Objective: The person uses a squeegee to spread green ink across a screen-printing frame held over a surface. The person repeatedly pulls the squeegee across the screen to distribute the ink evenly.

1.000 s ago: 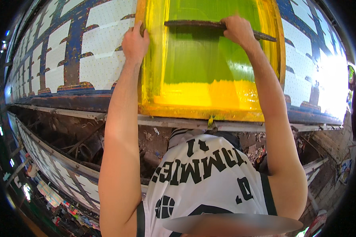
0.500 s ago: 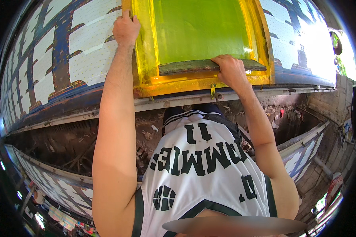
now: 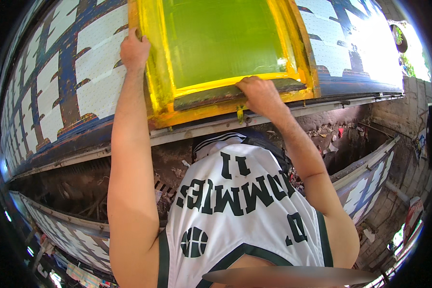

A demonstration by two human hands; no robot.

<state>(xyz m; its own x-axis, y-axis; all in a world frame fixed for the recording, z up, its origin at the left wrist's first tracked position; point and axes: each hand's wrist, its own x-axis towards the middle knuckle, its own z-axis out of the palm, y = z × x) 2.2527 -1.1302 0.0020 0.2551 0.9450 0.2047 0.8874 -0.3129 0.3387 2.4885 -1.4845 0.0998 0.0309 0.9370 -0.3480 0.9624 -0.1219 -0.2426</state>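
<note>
A wooden-framed printing screen [image 3: 153, 91], smeared yellow and holding a green mesh [image 3: 221, 43], lies on a long table in front of me. My left hand [image 3: 135, 50] is closed around the frame's left rail. With its fingers wrapped over the top, my right hand [image 3: 263, 96] grips a long dark squeegee [image 3: 206, 100]. The squeegee lies crosswise along the near end of the screen, just inside the near rail. A yellow band of the screen shows beyond it. My palm and fingers hide part of the squeegee's right half.
White dotted fabric pieces [image 3: 97, 57] are laid in rows on the dark blue table [image 3: 72, 62], left and right of the screen. A metal rail [image 3: 317, 109] edges the table near me. Litter lies on the ground below; a second table [image 3: 67, 233] stands behind, a block wall [image 3: 393, 108] at right.
The squeegee has come nearer to me, off the green mesh to the screen's near end, with my right hand on it. My left hand still holds the frame. The view has shifted slightly.
</note>
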